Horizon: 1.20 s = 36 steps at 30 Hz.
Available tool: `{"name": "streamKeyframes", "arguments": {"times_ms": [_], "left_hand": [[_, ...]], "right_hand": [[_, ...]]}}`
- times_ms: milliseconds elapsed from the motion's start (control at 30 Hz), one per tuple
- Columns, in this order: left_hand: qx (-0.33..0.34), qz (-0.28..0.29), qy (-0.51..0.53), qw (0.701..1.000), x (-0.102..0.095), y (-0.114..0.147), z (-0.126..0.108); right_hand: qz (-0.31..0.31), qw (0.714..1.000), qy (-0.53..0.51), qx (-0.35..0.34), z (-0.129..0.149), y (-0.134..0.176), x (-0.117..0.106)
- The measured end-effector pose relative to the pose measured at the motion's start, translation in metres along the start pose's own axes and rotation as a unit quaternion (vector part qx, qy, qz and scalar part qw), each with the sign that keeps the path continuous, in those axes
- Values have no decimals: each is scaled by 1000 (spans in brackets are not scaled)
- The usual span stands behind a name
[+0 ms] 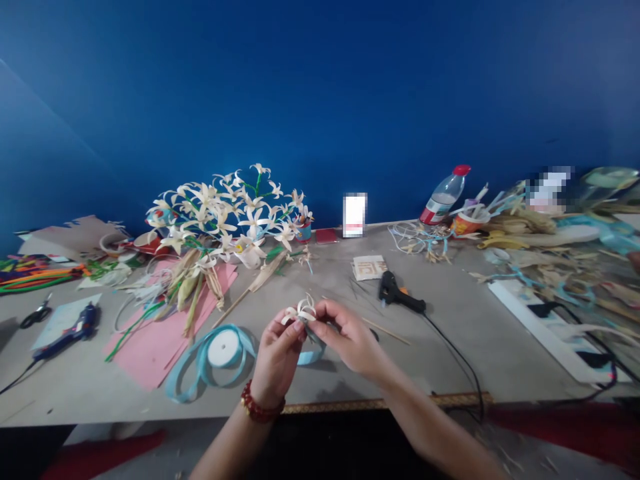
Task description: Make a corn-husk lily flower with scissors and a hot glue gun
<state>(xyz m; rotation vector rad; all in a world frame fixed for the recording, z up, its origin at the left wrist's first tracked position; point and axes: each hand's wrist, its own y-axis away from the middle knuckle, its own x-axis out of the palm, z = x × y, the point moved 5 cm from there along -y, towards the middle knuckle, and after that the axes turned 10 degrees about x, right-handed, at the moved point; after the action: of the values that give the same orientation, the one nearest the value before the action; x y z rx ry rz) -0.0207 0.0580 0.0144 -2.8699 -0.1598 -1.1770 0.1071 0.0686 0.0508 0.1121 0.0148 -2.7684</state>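
Note:
Between my two hands, above the front middle of the table, is a small white flower [303,311] with curled petals. My left hand [281,343], a red bead bracelet at its wrist, pinches the flower from below. The fingers of my right hand [345,333] are closed on its right side. A short length of light blue ribbon [311,355] shows just beneath the hands. Left of them lies a roll of light blue ribbon [224,348], partly unwound. Behind stands a bunch of similar white flowers [225,210] on green stems.
A black glue gun [400,293] lies to the right, its cord running to the front edge. Farther right is a white power strip [535,327]. A blue glue gun [75,333] and pink paper [150,360] lie left. A bottle [445,197] leans at the back.

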Motion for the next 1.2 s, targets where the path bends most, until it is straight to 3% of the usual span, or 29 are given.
{"name": "streamKeyframes", "arguments": {"times_ms": [300, 600, 1000, 1200], "left_hand": [[8, -8, -2, 1000, -3, 2, 0], [-13, -19, -2, 1000, -5, 6, -2], [-34, 18, 30, 999, 4, 7, -8], [-17, 19, 18, 999, 3, 6, -9]], "right_hand": [[-32, 998, 46, -5, -5, 6, 4], [11, 999, 11, 32, -2, 4, 4], [69, 983, -145, 89, -10, -3, 10], [66, 982, -142, 106, -15, -4, 12]]}}
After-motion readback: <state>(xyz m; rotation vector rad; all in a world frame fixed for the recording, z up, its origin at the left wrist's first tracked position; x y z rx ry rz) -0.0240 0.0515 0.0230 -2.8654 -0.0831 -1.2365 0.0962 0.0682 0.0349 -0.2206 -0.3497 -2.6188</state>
